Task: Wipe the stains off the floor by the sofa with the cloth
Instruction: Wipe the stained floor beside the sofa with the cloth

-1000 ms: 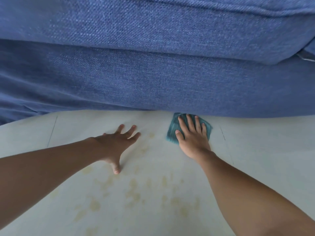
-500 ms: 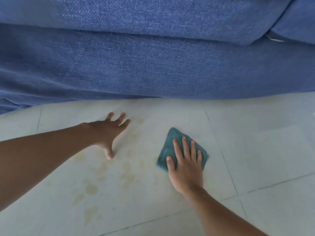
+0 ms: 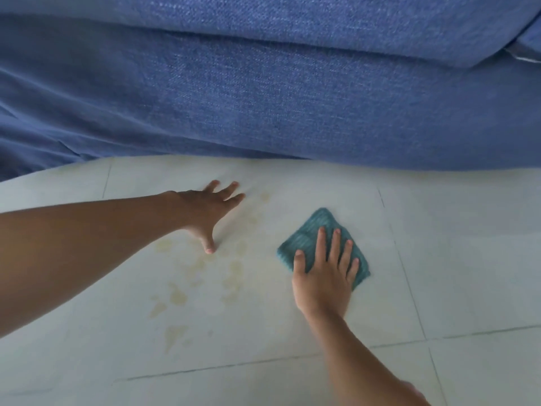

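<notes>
A folded teal cloth (image 3: 307, 235) lies flat on the pale tiled floor (image 3: 453, 259), a short way out from the sofa. My right hand (image 3: 325, 276) presses down on the cloth's near half with fingers spread. Yellowish stains (image 3: 205, 276) dot the tile to the left of the cloth, several of them between my two hands. My left hand (image 3: 207, 209) rests flat on the floor at the upper edge of the stained patch, fingers apart, holding nothing.
The blue fabric sofa (image 3: 263, 83) fills the upper half of the view and its base meets the floor right behind my hands. Grout lines (image 3: 222, 366) cross the tiles in front of me and to the right.
My right hand has slid the cloth away from the sofa base toward me across the tile over the last second. My left hand has stayed planted on the floor.
</notes>
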